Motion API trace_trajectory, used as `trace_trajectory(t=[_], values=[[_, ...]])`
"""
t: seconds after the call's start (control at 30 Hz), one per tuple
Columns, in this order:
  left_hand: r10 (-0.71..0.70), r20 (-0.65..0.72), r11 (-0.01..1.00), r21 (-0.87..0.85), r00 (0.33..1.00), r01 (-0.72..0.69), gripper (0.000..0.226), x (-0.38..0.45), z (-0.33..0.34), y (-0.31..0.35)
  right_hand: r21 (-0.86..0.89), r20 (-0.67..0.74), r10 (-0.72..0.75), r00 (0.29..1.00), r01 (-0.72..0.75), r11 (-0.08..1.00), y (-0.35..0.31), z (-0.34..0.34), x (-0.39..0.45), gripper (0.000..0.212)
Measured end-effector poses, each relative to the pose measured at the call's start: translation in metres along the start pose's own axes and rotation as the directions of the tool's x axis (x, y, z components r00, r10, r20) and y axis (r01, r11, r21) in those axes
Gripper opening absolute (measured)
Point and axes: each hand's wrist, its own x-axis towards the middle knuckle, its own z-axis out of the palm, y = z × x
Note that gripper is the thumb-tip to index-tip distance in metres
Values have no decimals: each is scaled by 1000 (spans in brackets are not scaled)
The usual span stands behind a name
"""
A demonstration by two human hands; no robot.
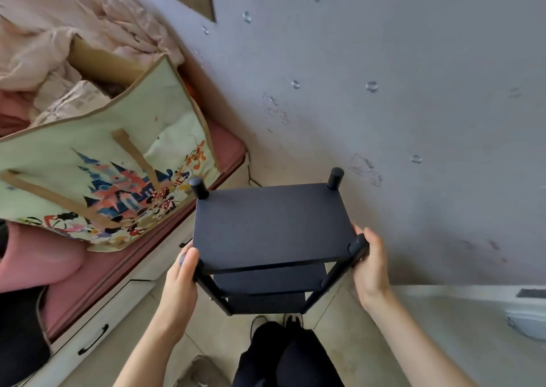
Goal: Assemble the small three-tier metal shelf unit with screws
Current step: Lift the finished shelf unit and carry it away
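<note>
The black three-tier shelf unit (273, 225) stands upright in front of me, close to the grey wall. Its top board faces the camera, and two lower boards show beneath it. Round post caps stick up at the two far corners. My left hand (183, 271) grips the near left post just under the top board. At the near right corner, my right hand (369, 261) grips the post, fingers curled around it. No screws or tools are visible.
A printed fabric storage bag (109, 179) full of pale cloth sits on a pink-cushioned bench with drawers (97, 339) to the left. The grey wall (413, 106) is right behind the shelf. My dark-trousered legs (283, 354) stand on the tiled floor below.
</note>
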Motion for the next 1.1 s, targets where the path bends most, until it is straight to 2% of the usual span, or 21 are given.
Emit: trace_trajectory(t=[0.1,0.17,0.27,0.37,0.43,0.57,0.77,1.1], values=[[-30,13,995,100,999,29,82,37,6,-4,-59,9,92,996,-92,994,1,5,33,37],[-50,16,983,175,999,46,91,61,12,-6,-77,17,151,988,-149,986,6,5,58,33],[-66,-57,972,221,996,77,80,97,21,-13,-79,39,209,977,-206,975,14,9,96,28],[-103,-194,970,195,975,142,65,137,25,-23,-116,4,273,962,-270,956,28,15,131,39],[-143,-224,966,181,964,186,59,163,26,-31,-142,-26,301,953,-302,943,39,20,152,46],[-182,-214,953,203,960,226,56,211,19,-48,-152,-97,331,939,-343,927,64,34,190,48],[-231,-167,922,278,958,271,59,270,-4,-78,-135,-143,309,940,-328,935,107,52,219,55],[-235,-49,896,375,971,236,62,327,-25,-107,-1,-256,313,915,-324,946,153,66,250,63]])
